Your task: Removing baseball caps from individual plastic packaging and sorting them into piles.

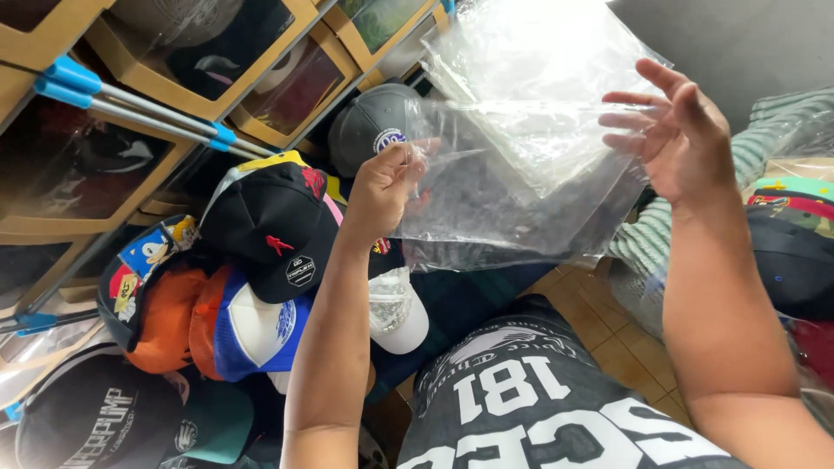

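Clear plastic bag hangs up above the pile of caps. Left hand pinches its edge; right hand is spread flat against it. Looks thin, floppy, slippery; corners seem best to hold.

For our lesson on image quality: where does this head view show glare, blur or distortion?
Head view: glare whitens the top of the clear bag; the right hand is slightly motion-blurred; the left hand and black cap are sharp; the shelves lean, wide-angle.
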